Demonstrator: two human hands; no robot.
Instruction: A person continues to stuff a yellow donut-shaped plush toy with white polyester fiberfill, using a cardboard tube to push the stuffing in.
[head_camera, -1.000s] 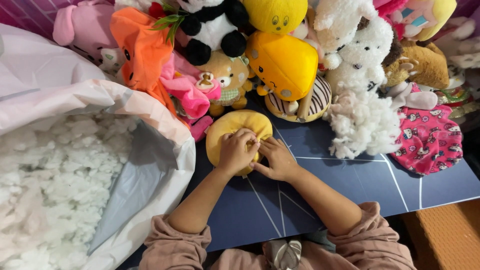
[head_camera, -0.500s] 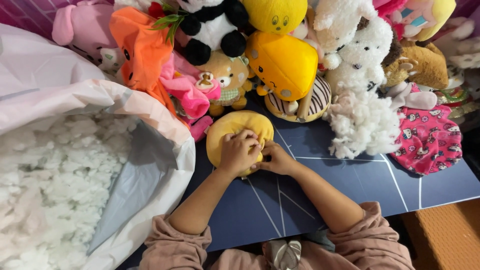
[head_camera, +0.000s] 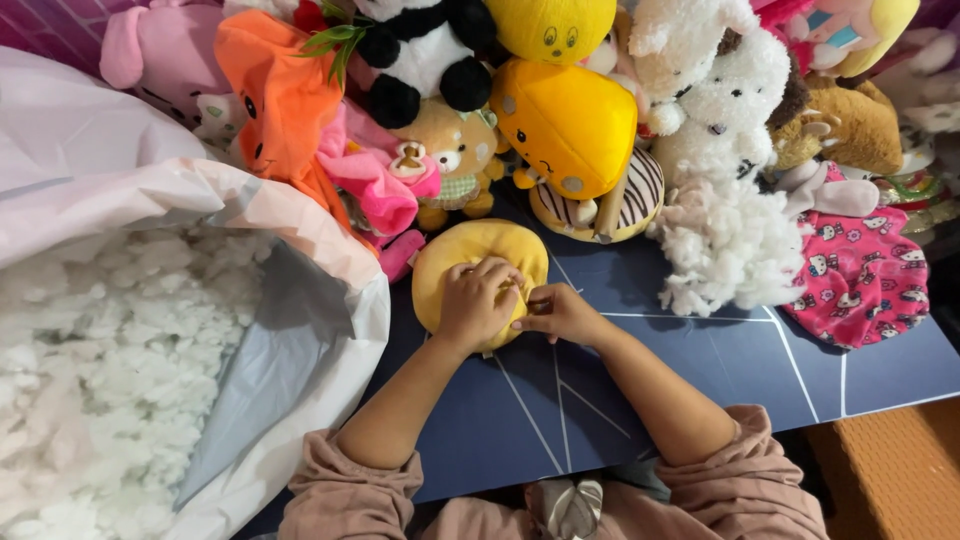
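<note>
A big white bag of stuffing (head_camera: 150, 330) is lying open beside me on the dark blue mat (head_camera: 700, 390). My left hand (head_camera: 478, 300) is clasping the round yellow plush (head_camera: 450, 265) resting there, my right hand (head_camera: 560, 312) pinching its edge.

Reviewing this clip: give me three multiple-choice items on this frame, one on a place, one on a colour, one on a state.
1. Where is the big bag of white stuffing?
A. on the person's left
B. on the person's right
C. behind the toy pile

2. What colour is the round plush under the hands?
A. pink
B. yellow
C. white

3. How are the two hands placed?
A. both raised off the mat
B. one inside the bag
C. both on the plush

Answers: 1 A, it fills the left side. 2 B, its cover is yellow. 3 C, the left hand lies on top and the right hand pinches its edge, on the dark blue mat.
</note>
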